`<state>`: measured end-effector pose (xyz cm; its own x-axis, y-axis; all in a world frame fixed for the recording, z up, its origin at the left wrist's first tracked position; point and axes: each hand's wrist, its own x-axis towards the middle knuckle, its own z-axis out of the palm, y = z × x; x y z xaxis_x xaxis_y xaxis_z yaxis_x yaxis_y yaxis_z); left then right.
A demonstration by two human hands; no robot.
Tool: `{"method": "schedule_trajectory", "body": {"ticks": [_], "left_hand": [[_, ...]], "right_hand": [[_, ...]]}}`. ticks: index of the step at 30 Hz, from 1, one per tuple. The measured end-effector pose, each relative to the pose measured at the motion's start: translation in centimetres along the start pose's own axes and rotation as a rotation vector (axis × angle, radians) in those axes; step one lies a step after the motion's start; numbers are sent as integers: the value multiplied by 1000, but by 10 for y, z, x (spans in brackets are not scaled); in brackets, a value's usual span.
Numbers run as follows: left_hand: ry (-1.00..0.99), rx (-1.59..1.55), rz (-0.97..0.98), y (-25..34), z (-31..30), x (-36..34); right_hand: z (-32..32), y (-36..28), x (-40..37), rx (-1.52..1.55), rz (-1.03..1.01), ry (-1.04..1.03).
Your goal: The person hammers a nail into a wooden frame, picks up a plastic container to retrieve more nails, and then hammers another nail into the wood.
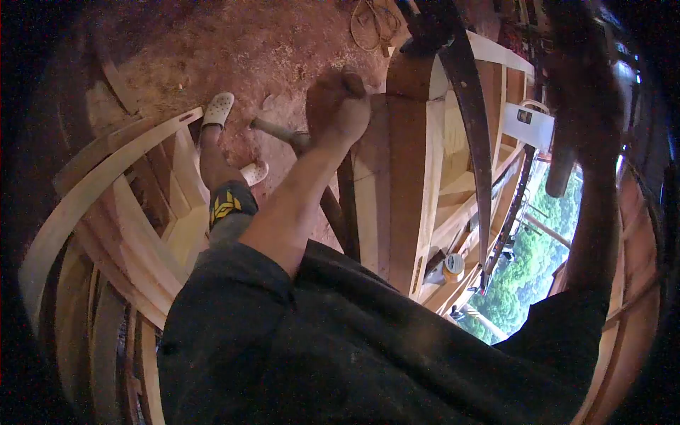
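Observation:
My left hand [340, 106] reaches away from a black sleeve, its fingers closed in a fist. It is beside the edge of a wooden plank [372, 159] on a boat-like wooden frame; whatever it grips, if anything, is hidden. Behind that forearm a pale rod [278, 132] sticks out over the floor. On the other side my right arm [595, 219] rises as a dark silhouette from its sleeve, and the fingers there are lost in shadow. A dark curved piece [473, 106] stands between the arms, in front of the frame.
Curved wooden ribs [106, 184] fill the left side. A white container [528, 126] with a handle and a small tub [453, 265] are by the frame. My feet in white clogs [219, 108] stand on the reddish dirt floor [262, 57], where a coiled cord [368, 28] lies.

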<state>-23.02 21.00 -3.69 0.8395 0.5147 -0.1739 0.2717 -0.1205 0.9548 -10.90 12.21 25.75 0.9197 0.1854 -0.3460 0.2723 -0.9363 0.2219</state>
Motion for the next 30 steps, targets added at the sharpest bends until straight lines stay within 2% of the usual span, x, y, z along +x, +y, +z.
{"method": "schedule_trajectory", "body": {"ticks": [1, 2, 3, 4, 6, 8, 10, 11, 14, 15, 16, 18, 19, 20, 24, 25, 26, 27, 29, 30], "left_hand": [[2, -3, 2, -1, 1, 0], [29, 1, 17, -2, 3, -1], [57, 7, 30, -5, 5, -1], [62, 4, 33, -8, 9, -2], [107, -61, 55, -13, 11, -1], [65, -43, 13, -12, 9, -2], [9, -28, -21, -2, 3, -1], [23, 6, -73, 2, 1, 0], [58, 8, -107, 5, 1, 1], [73, -16, -89, 4, 0, 1], [75, -17, -83, 1, 2, 0], [41, -10, 23, -7, 5, 0], [41, -8, 23, -6, 5, 0], [38, 1, -24, -6, 6, 1], [-73, -70, -81, 3, -5, 0], [-69, -71, -80, 0, -1, 0], [3, 20, 6, -5, 6, -1], [71, 111, 92, -4, 7, -1], [40, 104, 45, -7, 8, 0], [-3, 101, 3, -8, 8, 1]], "right_hand": [[-1, -1, 0, -45, 192, 7], [9, -16, -15, -38, -589, 27], [16, -5, -11, -231, -356, -449], [22, -21, -20, 3, -456, -567], [14, -37, -29, -60, -412, -517], [5, -31, -17, 1, -797, 6], [-18, -23, -11, 33, 230, -28], [-12, -17, -10, 33, 236, -33], [14, 0, -8, -79, -438, 44], [16, -33, -27, -23, -527, -205], [9, -43, -29, -23, -527, -199], [-3, -55, -28, 170, -461, -273], [-3, -36, -13, 6, -585, -137], [-1, -22, -9, 7, -588, -137], [-1, -27, -18, -69, -12, -9], [11, -24, -20, 5, -299, -164], [23, -24, -22, 83, -587, -317], [22, -30, -23, 83, -588, -314], [11, -45, -23, 187, -457, -331], [0, -50, -25, 65, -516, -121]]}}
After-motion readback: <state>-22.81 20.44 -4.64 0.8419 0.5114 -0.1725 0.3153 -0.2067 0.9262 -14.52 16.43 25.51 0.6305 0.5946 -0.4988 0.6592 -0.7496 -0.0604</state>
